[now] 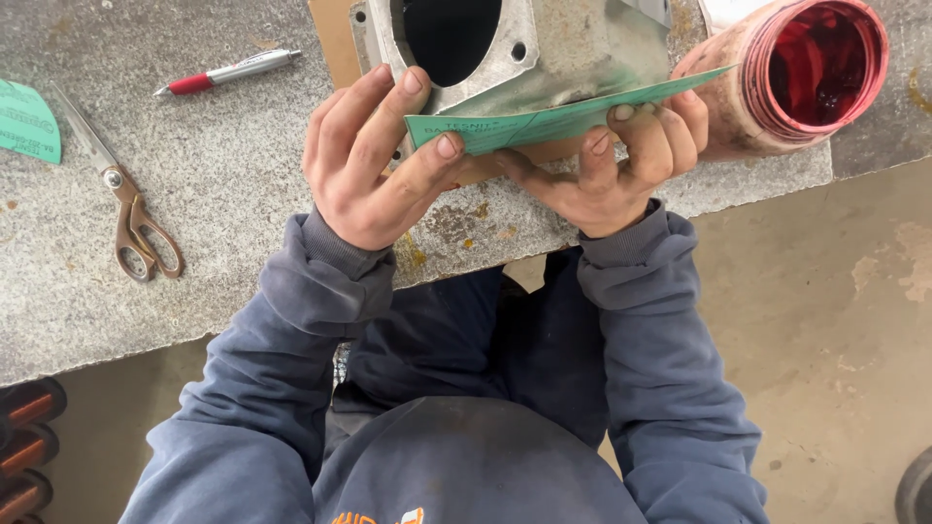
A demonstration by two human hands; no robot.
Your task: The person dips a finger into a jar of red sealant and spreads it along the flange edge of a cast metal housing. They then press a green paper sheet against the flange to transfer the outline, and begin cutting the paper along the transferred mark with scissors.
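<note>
The top edge cuts off the metal housing (544,49), and the green sheet (553,121) hides its lower face. The left edge cuts a second green piece (24,121). The jar (786,78) contents are too dark to tell.

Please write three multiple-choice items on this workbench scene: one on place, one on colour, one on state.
1. Where do the rusty metal scissors lie?
A. left of the hands
B. inside the jar
C. on the floor

2. What colour is the thin sheet that both hands hold?
A. yellow
B. green
C. white

3. The red-stained plastic jar is:
A. capped
B. open
C. wrapped

Answers: 1 A, they rest on the grey stone bench; 2 B, left hand and right hand pinch a green sheet; 3 B, its mouth shows.
</note>
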